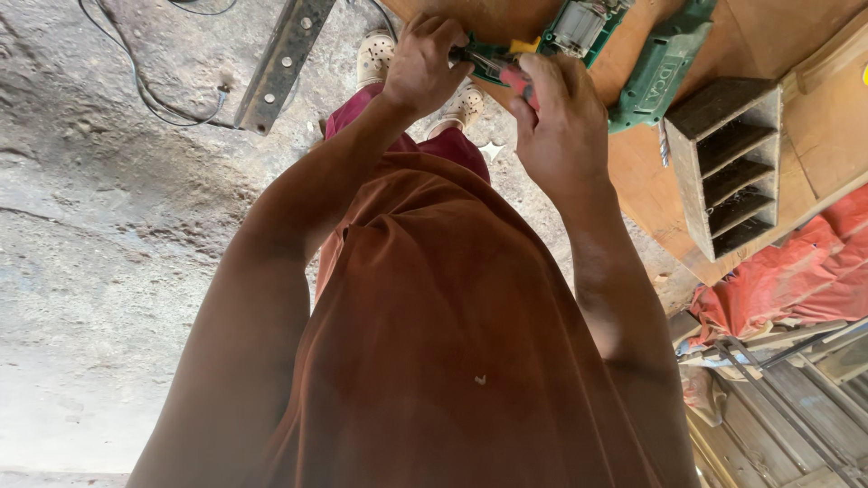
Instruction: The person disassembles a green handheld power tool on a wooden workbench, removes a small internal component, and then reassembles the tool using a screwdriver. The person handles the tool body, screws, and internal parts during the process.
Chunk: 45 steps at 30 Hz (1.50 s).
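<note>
The person's left hand and right hand work close together over the near edge of the wooden counter. The grip of the right hand is closed around the red handle of a screwdriver, the fingers wrapped over it so that only a short red stretch and the darker shaft show between the two hands. The grip of the left hand is pressed together around the far end of that shaft, fingertips curled in; what exactly the fingertips pinch there is hidden by the hand.

Just beyond both grips, touching the tool's tip area, lies a green power tool with its housing opened, a silver metal motor part and a yellow piece showing. Just to the right of the right grip lies a green electric drill, its bit pointing down toward a small grey wooden rack with open compartments, which stands further right on the counter.

Below the left grip, on the rough concrete floor, the person's pale shoes show. Further left of that grip a perforated metal angle bar lies on the floor beside a thin black cable. Well to the lower right of the right grip, a red cloth is bunched past the counter's edge.
</note>
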Tool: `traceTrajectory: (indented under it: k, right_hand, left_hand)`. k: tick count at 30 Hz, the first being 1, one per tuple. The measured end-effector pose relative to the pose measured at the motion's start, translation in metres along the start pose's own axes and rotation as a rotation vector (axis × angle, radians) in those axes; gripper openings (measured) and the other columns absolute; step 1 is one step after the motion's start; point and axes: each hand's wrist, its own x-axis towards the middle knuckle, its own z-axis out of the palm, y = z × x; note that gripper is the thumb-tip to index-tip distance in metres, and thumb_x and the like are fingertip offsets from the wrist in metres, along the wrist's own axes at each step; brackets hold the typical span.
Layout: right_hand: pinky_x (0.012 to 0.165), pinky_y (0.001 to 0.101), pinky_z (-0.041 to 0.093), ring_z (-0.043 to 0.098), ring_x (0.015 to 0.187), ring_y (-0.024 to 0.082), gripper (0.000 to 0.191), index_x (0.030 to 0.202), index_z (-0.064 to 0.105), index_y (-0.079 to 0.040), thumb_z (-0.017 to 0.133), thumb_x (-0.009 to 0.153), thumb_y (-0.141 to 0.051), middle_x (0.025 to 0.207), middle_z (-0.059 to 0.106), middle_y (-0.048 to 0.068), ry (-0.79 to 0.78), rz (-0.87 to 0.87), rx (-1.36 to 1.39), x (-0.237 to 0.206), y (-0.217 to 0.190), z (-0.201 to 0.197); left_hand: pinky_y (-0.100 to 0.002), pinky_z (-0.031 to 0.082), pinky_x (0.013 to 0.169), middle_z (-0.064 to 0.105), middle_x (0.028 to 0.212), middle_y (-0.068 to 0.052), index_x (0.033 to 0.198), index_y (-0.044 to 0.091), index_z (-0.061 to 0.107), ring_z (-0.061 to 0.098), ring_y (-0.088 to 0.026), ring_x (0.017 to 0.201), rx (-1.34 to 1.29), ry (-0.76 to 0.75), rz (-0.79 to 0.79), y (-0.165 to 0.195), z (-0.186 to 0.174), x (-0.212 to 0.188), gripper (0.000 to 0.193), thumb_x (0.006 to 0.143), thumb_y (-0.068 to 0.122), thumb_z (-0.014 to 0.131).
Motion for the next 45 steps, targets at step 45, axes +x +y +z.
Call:
traceTrajectory:
  k: [45]
  right_hand:
    - [0.091, 0.0583, 0.046, 0.066, 0.096, 0.045, 0.065, 0.153, 0.042, -0.010, 0.062, 0.096, -0.035, 0.103, 0.067, 0.026, -0.379, 0.075, -0.473, 0.084, -0.066, -0.010]
  left_hand:
    - [-0.051, 0.028, 0.122, 0.062, 0.140, -0.005, 0.129, 0.021, 0.069, 0.046, -0.029, 0.140, 0.122, -0.220, -0.176, 0.048, -0.073, 0.020, 0.043, 0.089, 0.033, 0.075]
